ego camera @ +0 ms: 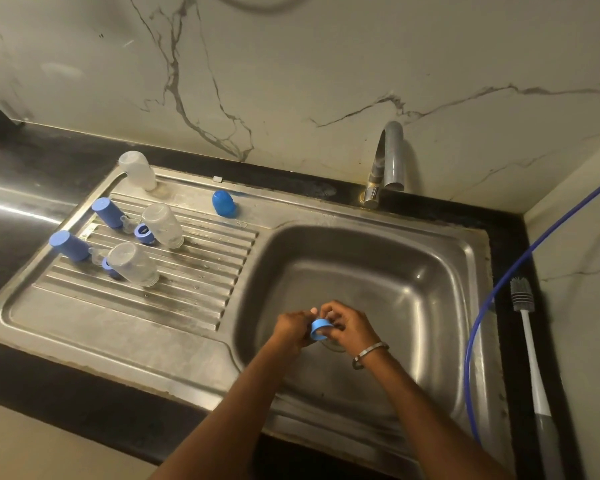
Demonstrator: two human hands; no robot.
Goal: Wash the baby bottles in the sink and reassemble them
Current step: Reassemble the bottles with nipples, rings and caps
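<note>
Head | both hands' fingers (328, 315) pinch blue ring (319, 329) | mid-basin (430, 271)

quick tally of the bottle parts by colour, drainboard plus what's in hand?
Blue: 6 – two tall caps, one dome cap, two rings on the drainboard, one ring held by both the left hand and right hand
Clear or white: 5 – three upturned bottles, two small clear nipples
Total: 11
</note>
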